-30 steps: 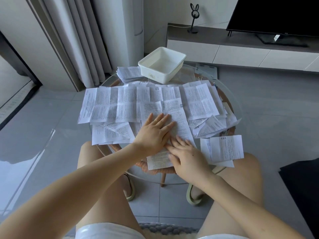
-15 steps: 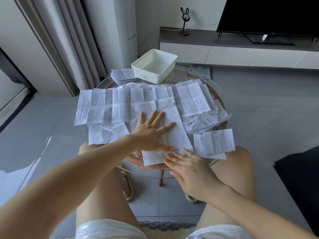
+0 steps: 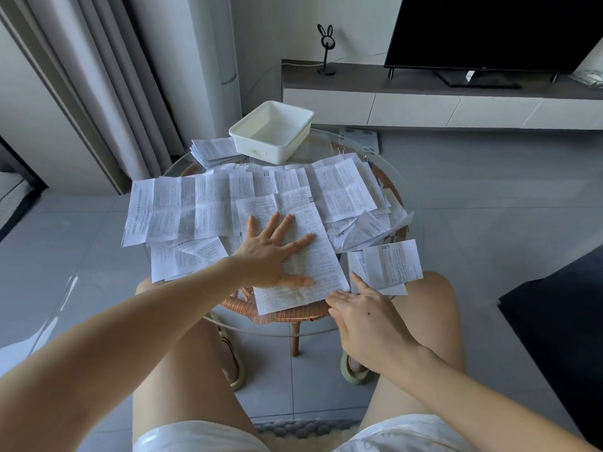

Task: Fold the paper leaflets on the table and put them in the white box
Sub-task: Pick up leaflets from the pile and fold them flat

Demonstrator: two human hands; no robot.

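Head view, leaflet [image 3: 326,265] creased, densely printed

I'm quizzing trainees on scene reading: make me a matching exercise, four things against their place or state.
1 white box
2 left hand
3 right hand
4 folded stack

A pressing flat on the long leaflet
B empty, at the far side
C just left of the white box
D at the long leaflet's near right corner

Pairs: 1-B, 2-A, 3-D, 4-C.
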